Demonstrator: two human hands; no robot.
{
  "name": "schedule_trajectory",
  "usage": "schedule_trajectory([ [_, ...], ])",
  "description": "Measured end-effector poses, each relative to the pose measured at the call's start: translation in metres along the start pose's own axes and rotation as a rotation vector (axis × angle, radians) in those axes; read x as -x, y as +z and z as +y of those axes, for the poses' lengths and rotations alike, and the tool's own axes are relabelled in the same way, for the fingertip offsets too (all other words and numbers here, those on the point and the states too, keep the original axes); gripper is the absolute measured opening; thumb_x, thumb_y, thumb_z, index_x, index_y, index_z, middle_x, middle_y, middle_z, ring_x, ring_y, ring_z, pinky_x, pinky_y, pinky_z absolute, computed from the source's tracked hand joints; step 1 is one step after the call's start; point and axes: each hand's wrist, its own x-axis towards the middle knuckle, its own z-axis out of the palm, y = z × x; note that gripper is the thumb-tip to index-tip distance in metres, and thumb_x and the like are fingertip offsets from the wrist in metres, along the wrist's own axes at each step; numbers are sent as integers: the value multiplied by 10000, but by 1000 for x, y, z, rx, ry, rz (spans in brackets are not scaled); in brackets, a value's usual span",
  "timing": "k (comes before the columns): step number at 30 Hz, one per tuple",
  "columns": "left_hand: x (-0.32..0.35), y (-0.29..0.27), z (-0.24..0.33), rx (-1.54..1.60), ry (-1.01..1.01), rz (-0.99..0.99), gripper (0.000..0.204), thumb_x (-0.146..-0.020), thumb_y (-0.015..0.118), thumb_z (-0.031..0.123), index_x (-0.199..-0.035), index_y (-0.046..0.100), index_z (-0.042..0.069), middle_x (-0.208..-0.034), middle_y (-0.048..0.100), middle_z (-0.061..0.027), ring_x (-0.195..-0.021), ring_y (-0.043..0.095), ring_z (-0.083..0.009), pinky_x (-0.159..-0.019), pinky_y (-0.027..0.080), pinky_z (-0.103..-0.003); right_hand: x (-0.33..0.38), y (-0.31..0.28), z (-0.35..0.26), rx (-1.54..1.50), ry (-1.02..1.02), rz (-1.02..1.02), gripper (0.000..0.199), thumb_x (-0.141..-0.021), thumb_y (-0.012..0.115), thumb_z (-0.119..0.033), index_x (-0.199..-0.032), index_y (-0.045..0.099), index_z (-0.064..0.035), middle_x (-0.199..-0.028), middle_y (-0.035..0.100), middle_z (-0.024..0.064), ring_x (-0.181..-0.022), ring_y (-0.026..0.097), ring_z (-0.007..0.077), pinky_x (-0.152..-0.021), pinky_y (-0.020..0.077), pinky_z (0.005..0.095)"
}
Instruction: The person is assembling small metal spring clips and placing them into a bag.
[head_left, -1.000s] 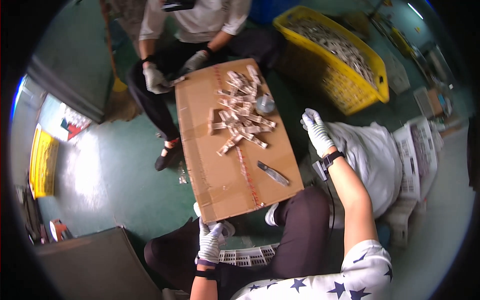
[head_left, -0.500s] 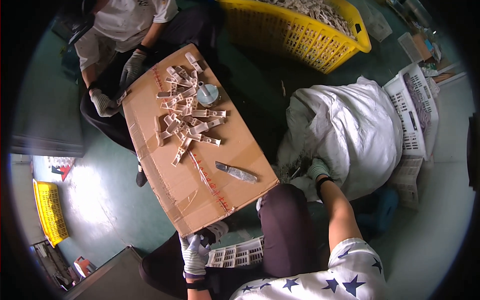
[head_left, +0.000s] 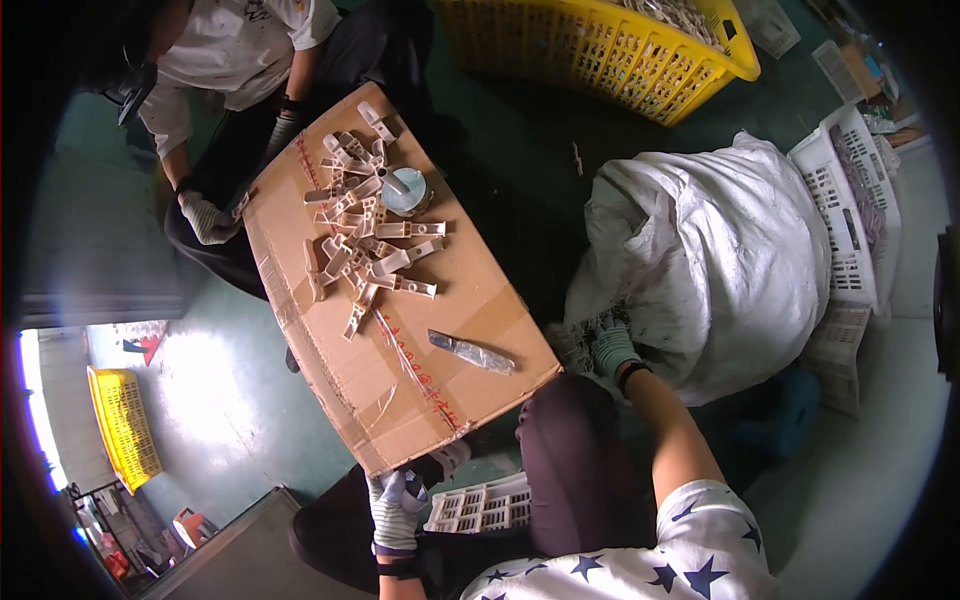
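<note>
The gloved right hand (head_left: 610, 345) digs, grip unseen, into the white sack (head_left: 720, 260) at three o'clock, while the left hand (head_left: 397, 497) grips the cardboard sheet (head_left: 340, 390) at six, steadying it

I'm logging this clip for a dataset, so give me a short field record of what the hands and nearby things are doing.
left hand: gloved left hand at the near edge of the cardboard sheet
right hand: gloved right hand at the opening of the white sack
on cardboard: pile of pale plastic parts, a knife
behind: yellow crate
other person: gloved hand at the far edge
</note>
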Motion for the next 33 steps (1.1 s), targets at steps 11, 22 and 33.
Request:
schedule_trajectory([
  [11, 2, -3, 0, 65, 30, -23, 512, -866, 599, 1, -1345, 454, 107, -1117, 597, -44, -917, 606, -160, -776, 555, -315, 70, -113, 43, -539, -2, 73, 300, -874, 536, -239, -1074, 682, -71, -975, 687, 198, -940, 667, 348, -879, 507, 442],
  [22, -8, -22, -8, 162, 98, -72, 590, -842, 577, -70, -1378, 430, 128, -1168, 609, -76, -1003, 623, -193, -842, 538, -333, 151, -377, 62, -267, -254, 677, 196, -825, 590, -192, -984, 627, -83, -913, 635, 162, -870, 617, 366, -754, 500, 463],
  [33, -18, -25, -18, 182, 16, -138, 868, -831, 623, -75, -1523, 187, 216, -1118, 550, -54, -866, 565, -163, -693, 520, -318, 35, -458, -83, 23, 117, 619, 214, -847, 563, -140, -936, 736, -53, -918, 723, 142, -876, 706, 316, -690, 567, 438],
])
